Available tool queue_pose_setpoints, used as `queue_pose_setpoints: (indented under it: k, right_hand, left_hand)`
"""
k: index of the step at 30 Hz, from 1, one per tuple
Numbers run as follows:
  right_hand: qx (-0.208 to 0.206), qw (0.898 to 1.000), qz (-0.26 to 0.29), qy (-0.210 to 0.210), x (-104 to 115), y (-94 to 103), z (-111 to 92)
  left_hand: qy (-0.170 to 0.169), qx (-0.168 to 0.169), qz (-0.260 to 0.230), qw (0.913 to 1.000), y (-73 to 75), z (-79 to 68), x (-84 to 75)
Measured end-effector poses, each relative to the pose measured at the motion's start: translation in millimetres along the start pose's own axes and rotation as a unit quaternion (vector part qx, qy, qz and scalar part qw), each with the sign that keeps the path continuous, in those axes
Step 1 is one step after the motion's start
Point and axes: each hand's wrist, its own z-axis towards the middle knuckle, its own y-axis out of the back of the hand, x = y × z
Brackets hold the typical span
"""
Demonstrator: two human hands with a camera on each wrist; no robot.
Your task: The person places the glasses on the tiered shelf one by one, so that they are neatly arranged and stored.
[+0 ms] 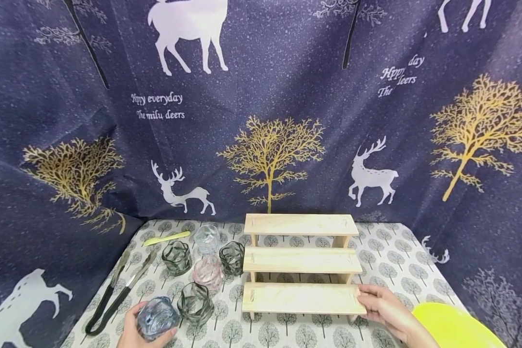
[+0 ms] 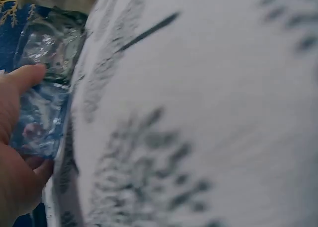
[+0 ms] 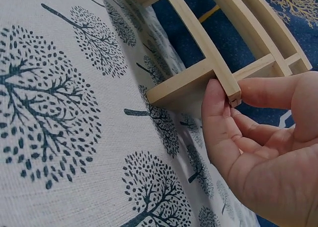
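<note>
At the near left of the table, my left hand (image 1: 129, 331) grips a blue faceted glass cup (image 1: 157, 319), thumb on one side and fingers on the other. A dark grey glass cup (image 1: 195, 304) stands right beside it. In the left wrist view the blue cup (image 2: 39, 120) shows at the left edge. On the other side, my right hand (image 1: 387, 309) pinches the right end of the lowest board of a three-step wooden rack (image 1: 304, 297). The right wrist view shows thumb and fingers on either side of that board's end (image 3: 229, 88).
Behind the blue cup stand a pink glass cup (image 1: 208, 275), a clear one (image 1: 207, 238) and two more dark grey ones (image 1: 176, 258). Black-handled tongs (image 1: 121, 298) and a yellow-green spreader-like utensil (image 1: 167, 238) lie left. A bright yellow round object (image 1: 454, 326) is at the near right.
</note>
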Motion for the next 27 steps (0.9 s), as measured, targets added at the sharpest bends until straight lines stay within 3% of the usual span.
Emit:
queue_pose_setpoints:
  k: [3, 8, 15, 21, 27]
  right_hand:
    - [0.002, 1.000, 0.005, -0.003, -1.3, 0.6, -0.4]
    - [-0.002, 1.000, 0.009, -0.010, -2.5, 1.0, -0.3]
    - [0.004, 1.000, 0.023, -0.012, -3.8, 0.4, 0.6]
    - [0.009, 0.999, 0.030, -0.014, -6.2, 1.5, 1.6]
    - [0.010, 1.000, 0.027, -0.010, -6.1, 3.2, 0.9]
  left_hand:
    - [0.014, -0.028, -0.055, 0.9980, -6.4, -1.8, 2.4]
    - [0.003, -0.064, -0.076, 0.9950, -10.1, -4.2, 2.9]
    - [0.046, -0.071, -0.099, 0.9915, -7.8, -3.7, -5.2]
    - [0.024, -0.148, -0.103, 0.9834, -5.7, -8.9, -23.1]
    - [0.007, -0.200, -0.097, 0.9749, 2.6, -14.3, -54.7]
